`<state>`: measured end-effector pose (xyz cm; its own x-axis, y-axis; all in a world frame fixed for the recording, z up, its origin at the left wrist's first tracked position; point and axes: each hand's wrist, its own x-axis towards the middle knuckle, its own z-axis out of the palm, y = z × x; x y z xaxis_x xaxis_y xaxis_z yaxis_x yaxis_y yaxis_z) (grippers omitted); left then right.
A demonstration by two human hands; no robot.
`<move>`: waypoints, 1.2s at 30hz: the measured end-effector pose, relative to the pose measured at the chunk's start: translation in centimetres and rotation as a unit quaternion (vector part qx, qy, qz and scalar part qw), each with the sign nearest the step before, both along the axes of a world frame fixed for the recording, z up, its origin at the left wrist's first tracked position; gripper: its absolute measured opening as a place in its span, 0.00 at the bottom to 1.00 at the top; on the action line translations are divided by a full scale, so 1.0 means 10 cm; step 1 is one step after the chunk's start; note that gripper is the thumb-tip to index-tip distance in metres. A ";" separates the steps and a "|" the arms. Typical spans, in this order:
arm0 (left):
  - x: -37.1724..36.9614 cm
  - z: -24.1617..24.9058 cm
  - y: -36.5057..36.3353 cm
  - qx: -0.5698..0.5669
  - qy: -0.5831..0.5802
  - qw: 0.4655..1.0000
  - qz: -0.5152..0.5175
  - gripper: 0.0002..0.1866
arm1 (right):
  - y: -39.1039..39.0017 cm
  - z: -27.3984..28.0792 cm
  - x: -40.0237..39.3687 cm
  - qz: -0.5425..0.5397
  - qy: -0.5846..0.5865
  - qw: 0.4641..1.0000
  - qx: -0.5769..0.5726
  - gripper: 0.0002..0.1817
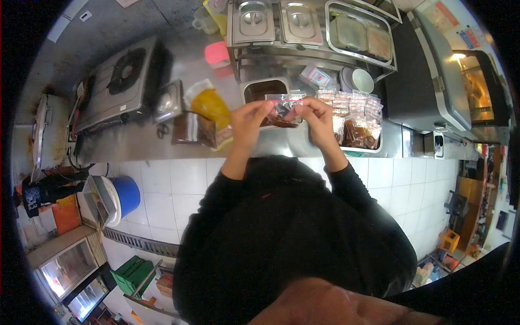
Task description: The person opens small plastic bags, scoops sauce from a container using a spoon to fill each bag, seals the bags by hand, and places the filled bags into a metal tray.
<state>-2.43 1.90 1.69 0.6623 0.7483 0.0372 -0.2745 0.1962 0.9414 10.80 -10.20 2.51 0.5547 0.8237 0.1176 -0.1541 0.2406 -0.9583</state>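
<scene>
A small clear zip bag with dark reddish-brown contents is held up by its top edge between both hands. My left hand pinches the bag's upper left corner, and my right hand pinches its upper right side. Behind the bag stands a metal pan of dark sauce, partly hidden by the bag and my left hand. To the right, a tray holds several filled small bags in rows. Left of my left hand lie a yellow pouch and a bag with brown contents.
A gas stove, a metal lid and scissors are at the left. A rack with lidded steel pans stands at the back. White bowls sit behind the tray. A blue bucket is on the floor.
</scene>
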 end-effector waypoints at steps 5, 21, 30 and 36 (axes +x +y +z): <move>0.00 -0.03 -0.09 -0.034 -0.018 0.998 0.043 0.06 | 0.01 0.08 -0.03 0.008 -0.073 0.997 -0.012 0.09; -0.04 -0.03 -0.17 0.012 0.007 1.000 0.025 0.02 | -0.01 0.12 0.10 -0.033 -0.308 0.951 0.003 0.04; -0.02 -0.07 -0.21 0.105 0.025 0.994 -0.014 0.03 | 0.03 0.21 0.07 0.010 -0.352 0.936 0.014 0.05; -0.08 -0.03 -0.15 0.003 0.028 0.998 -0.062 0.09 | -0.05 0.10 0.13 0.038 -0.283 0.958 0.014 0.06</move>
<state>-3.19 0.40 1.37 0.7509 0.6604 0.0026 -0.1959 0.2190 0.9559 12.08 -10.66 3.51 0.3340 0.8518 0.4036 0.3700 0.2754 -0.8873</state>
